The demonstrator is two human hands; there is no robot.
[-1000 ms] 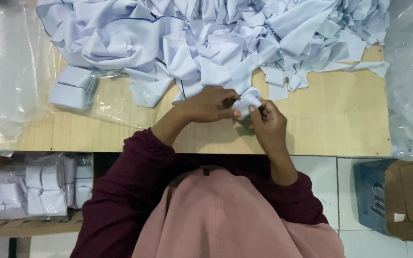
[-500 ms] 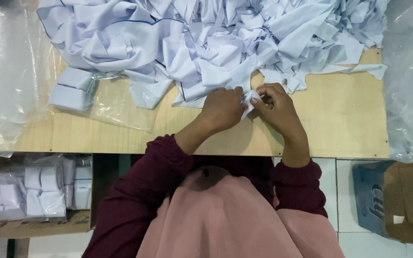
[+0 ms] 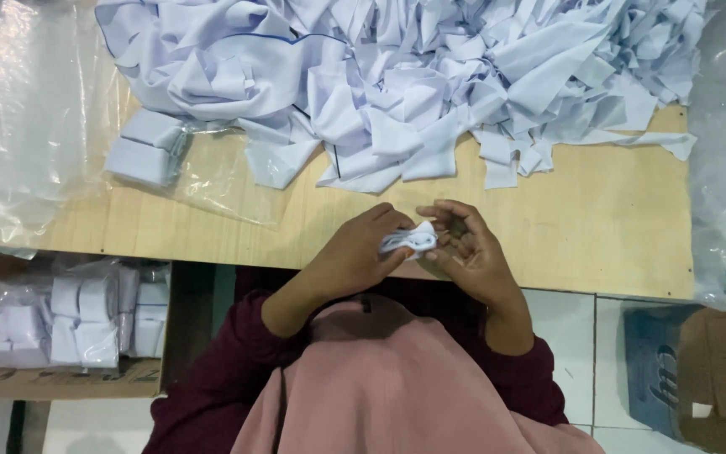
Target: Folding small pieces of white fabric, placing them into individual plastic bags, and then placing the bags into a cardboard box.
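- Head view: the left hand [image 3: 355, 252] and right hand [image 3: 468, 252] together gripped a small folded white cloth strip [image 3: 409, 241] at the wooden table's [image 3: 598, 227] near edge.
- A cardboard box [image 3: 60, 378] at lower left held bagged white rolls [image 3: 52, 324]; a clear bag [image 3: 161, 155] held folded pieces.
- The cloth pile [image 3: 413, 84] ran off the top edge; the strip's folds were hard to make out.
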